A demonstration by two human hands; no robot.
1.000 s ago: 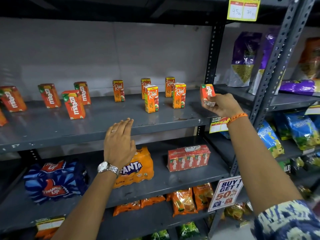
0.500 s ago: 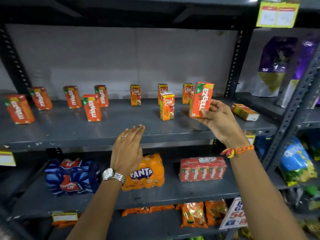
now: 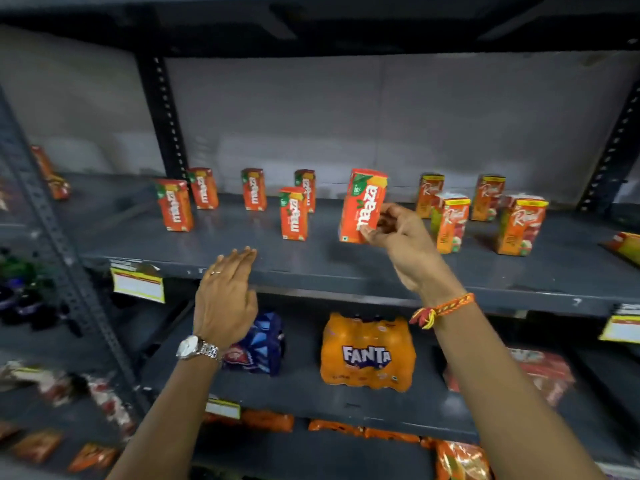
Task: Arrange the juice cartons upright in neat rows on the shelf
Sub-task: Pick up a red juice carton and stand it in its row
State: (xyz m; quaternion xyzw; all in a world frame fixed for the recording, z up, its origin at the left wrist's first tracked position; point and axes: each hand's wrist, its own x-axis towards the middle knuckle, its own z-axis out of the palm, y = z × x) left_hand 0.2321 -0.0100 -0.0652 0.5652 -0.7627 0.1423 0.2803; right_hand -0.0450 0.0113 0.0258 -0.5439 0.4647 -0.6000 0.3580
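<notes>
My right hand (image 3: 398,237) grips an orange Maaza carton (image 3: 362,206), upright and slightly tilted, its base at the grey shelf (image 3: 329,261). Left of it stand several more Maaza cartons, one in front (image 3: 293,213) and one at the far left front (image 3: 174,205). Right of it stand several yellow-topped Real cartons, one nearest the held carton (image 3: 449,225) and another further right (image 3: 520,226). My left hand (image 3: 225,299), wearing a watch, hovers flat and empty in front of the shelf's front edge, fingers together.
Another carton (image 3: 628,245) lies flat at the right end of the shelf. The shelf below holds a Fanta pack (image 3: 367,353), a blue drinks pack (image 3: 258,344) and a red multipack (image 3: 543,374). A steel upright (image 3: 162,116) stands at the back left. Price tags (image 3: 138,284) hang on the shelf edge.
My right hand has carried the Maaza carton leftward from the right end, past the Real cartons, down to the shelf. The view has swung left. My left hand stayed by the shelf edge.
</notes>
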